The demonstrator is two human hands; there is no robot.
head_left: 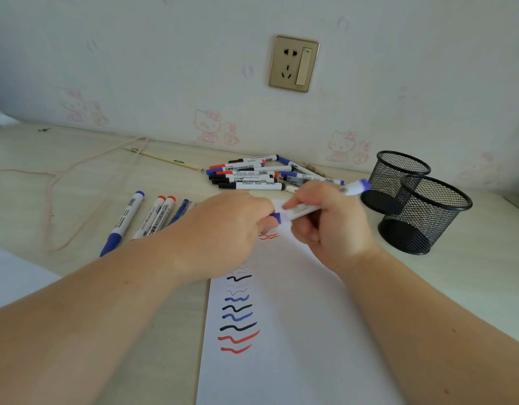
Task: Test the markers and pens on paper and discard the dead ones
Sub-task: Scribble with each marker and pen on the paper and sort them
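Head view looks down on both hands meeting over the sheet of paper (296, 331). Right hand (328, 226) wraps its fingers round the barrel of a blue marker (356, 187), tail end angled up toward the mesh cups (424, 211), while left hand (232, 229) pinches the blue cap (275, 216) at the tip end. I cannot tell whether the cap is coming off or going back on. Holding it low above the paper keeps the tip near the column of test squiggles (237, 314) (red, blue, black, a few faint). Untested markers seem to lie in the pile (252, 173) by the wall; four more (153, 217) sit apart on the left, probably sorted out already, though which group is dead is unclear.
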